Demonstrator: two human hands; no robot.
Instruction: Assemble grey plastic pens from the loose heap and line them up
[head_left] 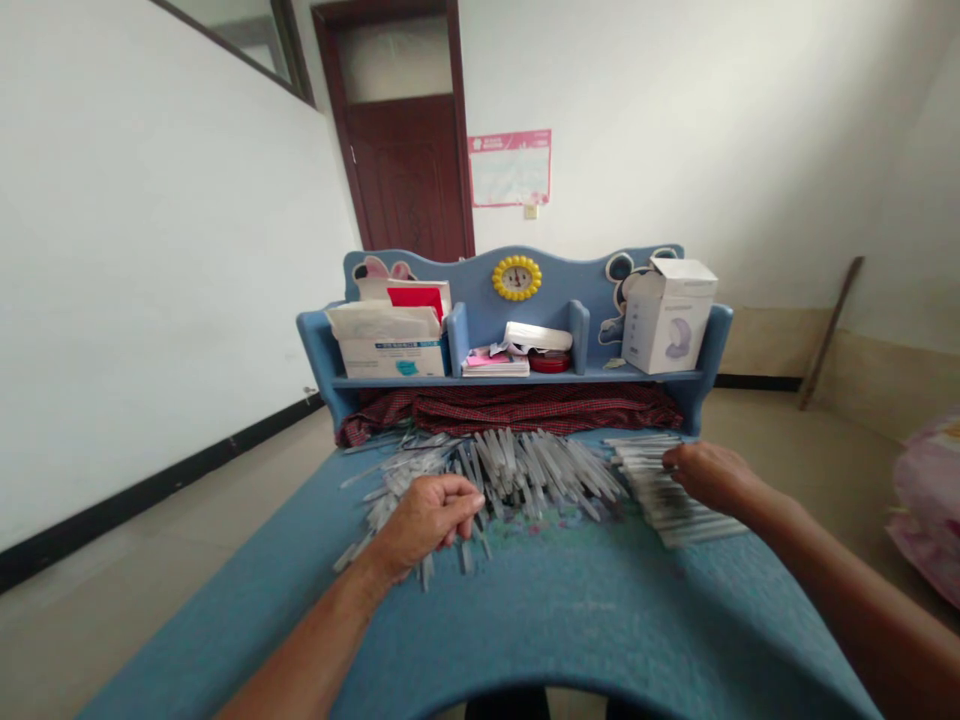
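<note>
Many thin, translucent plastic strips (517,465) lie in a loose heap across the middle and left of the blue desk. My left hand (435,515) is over the near left side of this heap, thumb and fingertips pinched together; anything between them is too small to make out. To the right, a neater stack of similar strips (667,500) lies roughly side by side. My right hand (709,475) is at the far right part of that stack with its fingers closed, and what they grip is hidden and slightly blurred.
Behind the strips, a dark red checked cloth (525,408) lies under the desk's shelf (592,378). On the shelf are a mask box (394,358), a red round tin (550,361) and a white carton (667,320). The desk's front edge (555,680) curves inward.
</note>
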